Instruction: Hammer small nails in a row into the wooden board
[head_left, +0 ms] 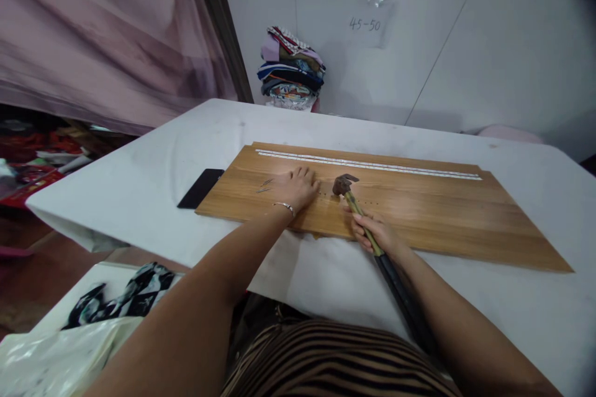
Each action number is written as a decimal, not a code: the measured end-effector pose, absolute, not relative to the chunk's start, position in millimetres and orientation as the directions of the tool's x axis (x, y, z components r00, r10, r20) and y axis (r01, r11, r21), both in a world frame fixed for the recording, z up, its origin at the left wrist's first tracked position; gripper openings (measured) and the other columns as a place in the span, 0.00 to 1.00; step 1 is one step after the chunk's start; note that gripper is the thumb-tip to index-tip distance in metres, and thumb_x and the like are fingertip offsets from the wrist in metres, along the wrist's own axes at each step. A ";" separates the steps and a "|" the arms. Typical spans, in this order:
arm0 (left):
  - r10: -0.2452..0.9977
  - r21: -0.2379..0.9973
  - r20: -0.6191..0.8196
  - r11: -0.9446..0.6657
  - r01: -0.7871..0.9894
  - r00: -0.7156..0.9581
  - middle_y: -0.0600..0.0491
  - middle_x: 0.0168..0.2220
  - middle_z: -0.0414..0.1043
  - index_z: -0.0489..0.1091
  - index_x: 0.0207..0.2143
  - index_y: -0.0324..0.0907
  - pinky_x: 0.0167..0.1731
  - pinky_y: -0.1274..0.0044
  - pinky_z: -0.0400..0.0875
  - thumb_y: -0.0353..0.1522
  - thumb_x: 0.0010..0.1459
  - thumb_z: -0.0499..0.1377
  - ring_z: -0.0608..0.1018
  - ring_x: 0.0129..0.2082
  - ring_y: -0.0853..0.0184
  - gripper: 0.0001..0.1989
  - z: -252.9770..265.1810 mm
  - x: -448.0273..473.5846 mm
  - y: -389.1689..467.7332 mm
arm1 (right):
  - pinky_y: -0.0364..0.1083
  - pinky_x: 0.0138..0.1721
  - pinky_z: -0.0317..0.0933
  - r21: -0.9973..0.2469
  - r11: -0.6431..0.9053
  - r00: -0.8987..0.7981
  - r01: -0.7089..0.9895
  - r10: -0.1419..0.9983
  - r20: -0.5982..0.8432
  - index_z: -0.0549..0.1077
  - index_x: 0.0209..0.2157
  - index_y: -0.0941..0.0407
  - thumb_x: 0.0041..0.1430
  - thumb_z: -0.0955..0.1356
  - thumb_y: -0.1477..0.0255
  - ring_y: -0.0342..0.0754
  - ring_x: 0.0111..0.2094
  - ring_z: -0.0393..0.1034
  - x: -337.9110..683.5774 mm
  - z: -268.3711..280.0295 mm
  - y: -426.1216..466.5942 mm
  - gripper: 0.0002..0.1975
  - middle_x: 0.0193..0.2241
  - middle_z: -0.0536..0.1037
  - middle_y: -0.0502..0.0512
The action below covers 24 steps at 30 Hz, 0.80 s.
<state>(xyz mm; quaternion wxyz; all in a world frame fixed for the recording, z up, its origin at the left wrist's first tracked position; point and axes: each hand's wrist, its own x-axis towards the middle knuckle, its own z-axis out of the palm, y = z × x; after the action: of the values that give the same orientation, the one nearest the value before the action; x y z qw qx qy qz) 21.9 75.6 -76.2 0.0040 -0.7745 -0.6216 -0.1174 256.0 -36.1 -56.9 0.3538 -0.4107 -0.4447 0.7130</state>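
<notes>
My right hand point(375, 234) is wrapped around a claw hammer point(350, 197), gripping the yellowish part of its handle below the head. The hammer's rusty head is over the middle of a wooden board point(447, 211), and its black grip points back toward my body. I cannot tell whether the head touches the wood. My left hand point(302, 189) lies flat on the board with its fingers stretched out, holding nothing visible. Just left of it are several loose nails point(264, 187). A row of small dark dots point(365, 202) runs across the board near the hammer head.
Two white measuring strips point(367, 165) run along the board's far side. A black flat object point(200, 189) lies by the board's left end on the white table point(153, 167). Folded clothes point(292, 71) are stacked against the wall. A patterned cloth point(123, 294) lies at lower left.
</notes>
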 end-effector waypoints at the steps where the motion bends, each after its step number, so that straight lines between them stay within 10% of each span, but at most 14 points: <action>1: 0.962 0.139 0.188 -0.225 0.964 0.198 0.44 0.61 0.71 0.72 0.51 0.46 0.61 0.61 0.62 0.39 0.71 0.50 0.69 0.62 0.54 0.15 -76.2 22.0 75.5 | 0.38 0.10 0.49 -0.925 -0.352 -0.411 -0.142 0.871 -0.269 0.71 0.52 0.54 0.52 0.75 0.55 0.37 0.12 0.52 256.0 -56.9 -36.1 0.29 0.19 0.64 0.38; 24: 0.961 0.138 0.193 -0.227 0.964 0.199 0.43 0.61 0.71 0.72 0.50 0.44 0.60 0.60 0.63 0.40 0.72 0.50 0.69 0.62 0.53 0.15 -76.5 22.2 75.3 | 0.38 0.10 0.50 -0.919 -0.371 -0.422 -0.135 0.860 -0.285 0.70 0.52 0.55 0.51 0.75 0.54 0.37 0.12 0.53 257.1 -57.5 -35.1 0.31 0.19 0.64 0.37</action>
<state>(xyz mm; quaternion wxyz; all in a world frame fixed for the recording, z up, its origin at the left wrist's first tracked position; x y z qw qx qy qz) 22.2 75.3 -76.5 0.0067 -0.7741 -0.6217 -0.1191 257.1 -35.1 -57.5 0.3461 -0.4111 -0.4413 0.7186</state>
